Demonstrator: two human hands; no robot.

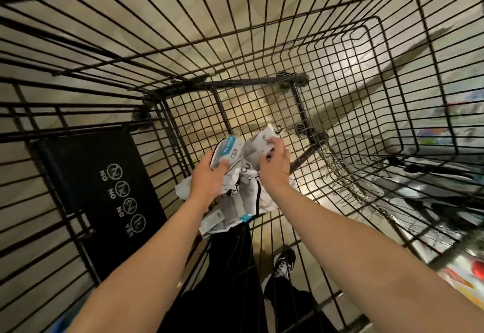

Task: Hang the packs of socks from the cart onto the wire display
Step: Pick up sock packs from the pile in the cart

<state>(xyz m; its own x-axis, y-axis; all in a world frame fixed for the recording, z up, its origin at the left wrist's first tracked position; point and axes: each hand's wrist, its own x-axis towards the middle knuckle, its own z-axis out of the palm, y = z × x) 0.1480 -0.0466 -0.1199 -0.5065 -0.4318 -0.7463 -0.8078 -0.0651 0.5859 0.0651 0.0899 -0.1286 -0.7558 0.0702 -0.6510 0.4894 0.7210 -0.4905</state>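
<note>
I look straight down into a black wire cart [340,52]. Several white sock packs [235,209] with blue labels lie in a heap at the near end of its floor. My left hand [209,181] grips one pack with a blue label [229,150] and holds it above the heap. My right hand [273,165] is closed on another white pack [263,140] beside it, its hook pointing away from me. Both arms reach down into the cart. The wire display is not in view.
The cart's black child-seat flap [104,188] with white NO/YES symbols stands at the left. Blurred goods on shelves [445,128] show through the cart's right wall. My dark trousers and a shoe [284,262] appear below the cart, on a pale floor.
</note>
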